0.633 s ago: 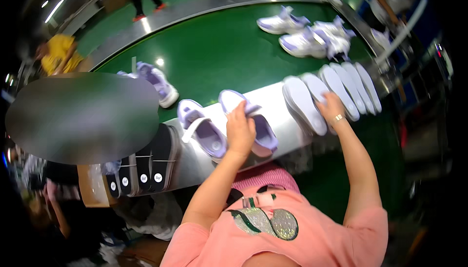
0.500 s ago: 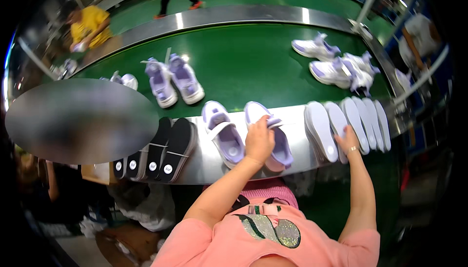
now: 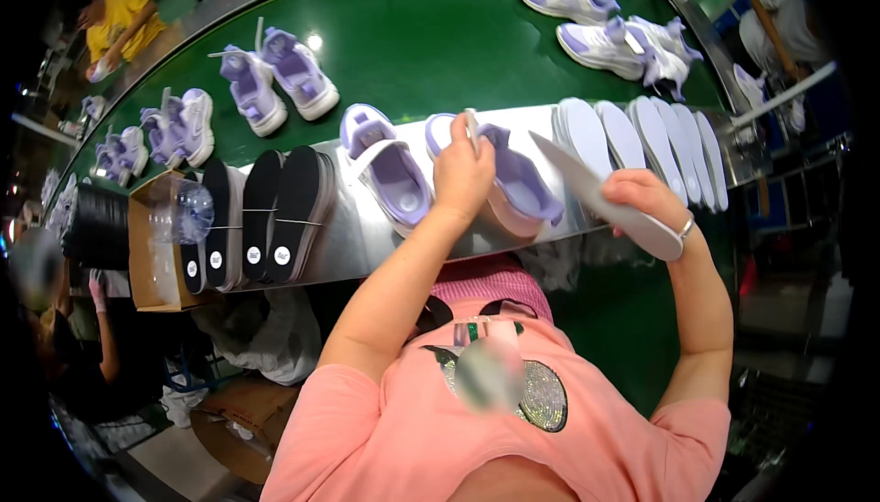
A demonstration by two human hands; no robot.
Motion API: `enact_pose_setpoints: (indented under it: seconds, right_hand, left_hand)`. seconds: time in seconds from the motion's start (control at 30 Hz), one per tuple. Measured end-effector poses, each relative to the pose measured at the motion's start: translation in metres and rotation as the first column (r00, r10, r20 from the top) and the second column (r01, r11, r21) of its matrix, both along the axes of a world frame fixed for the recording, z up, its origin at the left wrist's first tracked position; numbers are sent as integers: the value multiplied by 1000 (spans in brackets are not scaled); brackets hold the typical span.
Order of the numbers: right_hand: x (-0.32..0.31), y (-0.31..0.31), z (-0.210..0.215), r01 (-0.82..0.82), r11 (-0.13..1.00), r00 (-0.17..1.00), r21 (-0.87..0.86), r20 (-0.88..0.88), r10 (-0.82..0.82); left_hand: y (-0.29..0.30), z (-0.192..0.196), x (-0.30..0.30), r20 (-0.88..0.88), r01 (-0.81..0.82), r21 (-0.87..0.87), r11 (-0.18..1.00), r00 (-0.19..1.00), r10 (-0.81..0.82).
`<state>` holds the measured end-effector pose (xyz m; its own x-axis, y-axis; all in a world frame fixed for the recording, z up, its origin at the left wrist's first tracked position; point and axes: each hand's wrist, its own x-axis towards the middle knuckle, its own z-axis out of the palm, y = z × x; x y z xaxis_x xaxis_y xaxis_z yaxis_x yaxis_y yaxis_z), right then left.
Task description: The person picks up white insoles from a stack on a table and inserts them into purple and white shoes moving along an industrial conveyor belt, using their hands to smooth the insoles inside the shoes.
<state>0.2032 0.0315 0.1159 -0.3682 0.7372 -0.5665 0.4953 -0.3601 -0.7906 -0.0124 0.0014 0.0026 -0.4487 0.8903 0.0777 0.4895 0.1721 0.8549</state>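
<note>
My right hand (image 3: pixel 646 201) is closed around a pale grey insole (image 3: pixel 584 175), lifted and tilted with its pointed end toward the shoe. My left hand (image 3: pixel 461 172) pinches the strap at the opening of a white and lilac sneaker (image 3: pixel 524 192), holding it back. That sneaker lies on the metal ledge with its heel toward me. Beside it, to the left, sits its mate (image 3: pixel 401 181), a similar sneaker with its strap across and a lining showing inside. Right of my hands, several pale insoles (image 3: pixel 653 135) stand in a row on the ledge.
Banded stacks of black insoles (image 3: pixel 304 199) lie left on the metal ledge (image 3: pixel 344 241), beside an open cardboard box (image 3: pixel 151 268) with clear plastic in it. More sneakers (image 3: pixel 295 71) stand on the green belt (image 3: pixel 412 44), others (image 3: pixel 600 44) at the far right. A person in yellow (image 3: pixel 128 23) works far left.
My right hand has lifted an insole from the row and brought it up and toward the shoe. My left hand now pulls the sneaker's strap upward. The view has shifted.
</note>
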Motion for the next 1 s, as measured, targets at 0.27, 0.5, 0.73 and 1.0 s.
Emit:
enact_pose_setpoints:
  seconds: [0.27, 0.5, 0.73, 1.0]
  right_hand:
    - [-64, 3, -41, -691, 681, 658, 245, 603, 451]
    - [-71, -6, -66, -899, 315, 389, 302, 884, 261]
    - [-56, -12, -35, -853, 487, 391, 186, 847, 361]
    - [-96, 2, -81, -870, 408, 439, 277, 811, 386]
  left_hand:
    - [-2, -9, 4, -20, 36, 54, 998, 999, -35]
    - [-5, -14, 4, -8, 32, 21, 999, 999, -32]
    - [-1, -17, 9, 46, 76, 56, 995, 996, -79]
    - [-3, -5, 8, 179, 107, 49, 993, 977, -114]
